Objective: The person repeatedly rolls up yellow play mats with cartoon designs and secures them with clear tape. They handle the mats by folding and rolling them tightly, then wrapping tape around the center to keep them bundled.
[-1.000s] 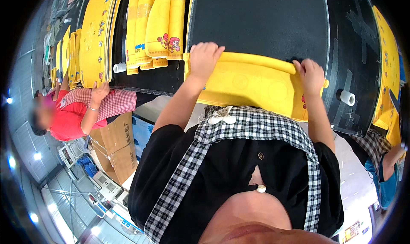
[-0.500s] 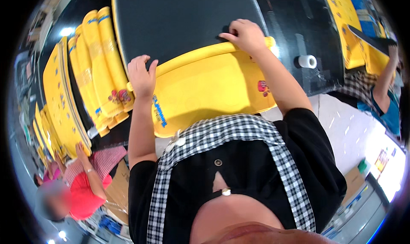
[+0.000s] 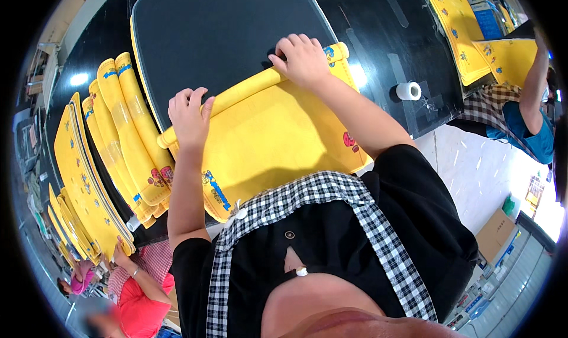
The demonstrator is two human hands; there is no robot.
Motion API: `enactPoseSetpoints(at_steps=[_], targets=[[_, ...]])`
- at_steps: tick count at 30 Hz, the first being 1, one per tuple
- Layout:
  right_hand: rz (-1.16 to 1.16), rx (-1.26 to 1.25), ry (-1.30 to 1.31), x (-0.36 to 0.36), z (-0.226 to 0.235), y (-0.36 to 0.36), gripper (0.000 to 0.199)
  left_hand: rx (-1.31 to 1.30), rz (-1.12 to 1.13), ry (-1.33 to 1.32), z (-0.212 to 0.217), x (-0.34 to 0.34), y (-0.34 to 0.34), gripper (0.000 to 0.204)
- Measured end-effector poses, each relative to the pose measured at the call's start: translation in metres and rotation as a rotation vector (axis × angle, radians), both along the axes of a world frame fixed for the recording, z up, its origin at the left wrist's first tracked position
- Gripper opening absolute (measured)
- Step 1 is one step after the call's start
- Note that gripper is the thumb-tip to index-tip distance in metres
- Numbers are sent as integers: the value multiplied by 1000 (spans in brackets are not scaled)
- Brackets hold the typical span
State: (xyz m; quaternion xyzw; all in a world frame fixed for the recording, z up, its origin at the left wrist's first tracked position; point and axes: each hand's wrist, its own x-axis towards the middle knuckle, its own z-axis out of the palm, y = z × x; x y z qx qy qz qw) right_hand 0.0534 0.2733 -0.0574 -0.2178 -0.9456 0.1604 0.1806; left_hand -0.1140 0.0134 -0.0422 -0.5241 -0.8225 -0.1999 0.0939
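Black table (image 3: pixel 236 36), both hands (image 3: pixel 188 116) curled over yellow roll (image 3: pixel 248 89)

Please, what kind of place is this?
Probably a workshop for packing goods: a long dark worktable with stacks of rolled yellow mats, a tape roll, and cardboard boxes on the floor.
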Motion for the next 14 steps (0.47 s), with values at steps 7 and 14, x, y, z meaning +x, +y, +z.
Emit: enactPoseSetpoints(at_steps=[7,14], targets=[[-20,186,212,-38,-11,15,32,10,39,28,-14,-29,43,22],[40,85,13,-107,3,43,31,-94,166,51,-2,-46,54,24]])
